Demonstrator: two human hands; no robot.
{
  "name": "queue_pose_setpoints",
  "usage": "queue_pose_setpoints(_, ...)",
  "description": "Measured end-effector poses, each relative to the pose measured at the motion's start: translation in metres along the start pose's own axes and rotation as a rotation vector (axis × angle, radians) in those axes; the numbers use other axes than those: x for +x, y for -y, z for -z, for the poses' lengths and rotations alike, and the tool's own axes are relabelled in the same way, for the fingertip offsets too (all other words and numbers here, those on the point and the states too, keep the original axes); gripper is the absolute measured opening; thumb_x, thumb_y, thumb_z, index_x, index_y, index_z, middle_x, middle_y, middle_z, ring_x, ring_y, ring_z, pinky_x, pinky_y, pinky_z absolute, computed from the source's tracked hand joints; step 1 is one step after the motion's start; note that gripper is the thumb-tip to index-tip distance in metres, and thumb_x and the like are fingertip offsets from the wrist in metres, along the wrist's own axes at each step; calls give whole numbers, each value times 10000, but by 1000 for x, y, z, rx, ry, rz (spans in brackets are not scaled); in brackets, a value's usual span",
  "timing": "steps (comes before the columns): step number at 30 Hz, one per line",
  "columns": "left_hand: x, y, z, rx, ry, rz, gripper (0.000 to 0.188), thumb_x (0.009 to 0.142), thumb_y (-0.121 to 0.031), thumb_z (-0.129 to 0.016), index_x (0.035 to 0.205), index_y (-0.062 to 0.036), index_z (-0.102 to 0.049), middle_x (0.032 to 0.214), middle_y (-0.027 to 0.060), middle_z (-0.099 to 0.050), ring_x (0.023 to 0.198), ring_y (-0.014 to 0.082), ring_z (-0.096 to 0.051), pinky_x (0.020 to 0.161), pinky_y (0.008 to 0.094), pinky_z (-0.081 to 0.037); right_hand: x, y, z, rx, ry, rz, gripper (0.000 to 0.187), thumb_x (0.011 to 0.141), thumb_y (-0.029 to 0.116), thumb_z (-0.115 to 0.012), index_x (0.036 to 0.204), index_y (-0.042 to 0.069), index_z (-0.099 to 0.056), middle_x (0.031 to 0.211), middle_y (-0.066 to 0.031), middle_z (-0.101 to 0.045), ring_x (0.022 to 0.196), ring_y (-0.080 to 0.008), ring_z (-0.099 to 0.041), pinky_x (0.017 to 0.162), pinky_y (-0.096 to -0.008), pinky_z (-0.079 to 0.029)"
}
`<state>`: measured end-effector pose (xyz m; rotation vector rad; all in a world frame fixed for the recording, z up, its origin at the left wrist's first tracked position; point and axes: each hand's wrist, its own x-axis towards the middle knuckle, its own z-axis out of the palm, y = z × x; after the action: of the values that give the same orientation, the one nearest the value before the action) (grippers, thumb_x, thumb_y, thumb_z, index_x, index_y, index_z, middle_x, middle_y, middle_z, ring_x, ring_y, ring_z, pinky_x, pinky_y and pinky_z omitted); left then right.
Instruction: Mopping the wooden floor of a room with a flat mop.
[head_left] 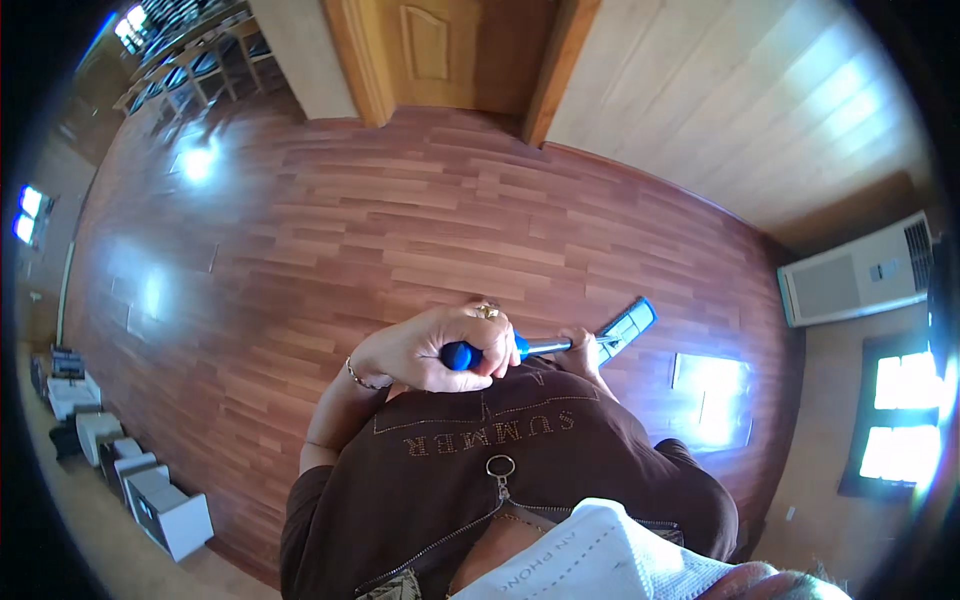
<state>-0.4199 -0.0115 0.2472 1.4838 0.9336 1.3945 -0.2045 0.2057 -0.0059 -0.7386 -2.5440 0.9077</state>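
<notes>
Reddish-brown wooden plank flooring [400, 230] fills the room, glossy with window reflections. A blue-handled mop with a metal shaft [545, 347] is held across the chest, its flat blue head [628, 324] resting on the floor to the right. The left hand [430, 350] is wrapped tight around the blue handle end, a ring showing; the right hand [582, 350] is closed on the shaft nearer the head. White boxes [150, 490] are lined along the left wall, and a wooden door [450, 50] stands beyond.
</notes>
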Motion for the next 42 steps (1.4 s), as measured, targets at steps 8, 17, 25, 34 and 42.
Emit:
queue_pose_setpoints(8,-34,-34,32,230,-155,-86,154,755,20,-657,772,-60,-527,806,71,-606,863,263,-619,799,399,-465,94,53,-37,124,208,221,281,713,216,-700,591,61,-500,595,-176,-514,601,-392,-547,534,-450,-418)
queue_pose_setpoints(17,-15,-50,80,492,-279,-94,128,758,-10,-646,823,-85,-565,835,53,-626,881,283,-626,926,444,-396,233,87,-101,297,237,634,389,789,206,-733,578,58,-441,550,-129,-441,515,-320,-470,488,-407,-365)
queue_pose_setpoints(25,-6,-1,123,397,-561,-41,51,775,-85,-700,815,-87,-669,765,54,-621,824,240,-625,991,461,-378,363,96,-175,287,458,827,429,772,275,-737,556,51,-441,551,-167,-416,511,-334,-431,475,-411,-338)
queue_pose_setpoints(34,-15,22,99,583,-771,75,91,780,-25,-702,806,-98,-655,803,27,-625,857,224,-608,1008,452,-371,393,121,-221,15,687,966,249,748,331,-687,728,90,-631,746,-120,-637,757,-339,-627,655,-465,-487)
queue_pose_setpoints(42,-47,-45,1,772,-1143,83,127,701,-33,-737,789,-75,-655,771,59,-628,774,236,-633,924,443,-431,296,208,-233,152,1101,1014,171,727,253,-697,747,90,-650,771,-150,-643,782,-355,-626,642,-478,-477)
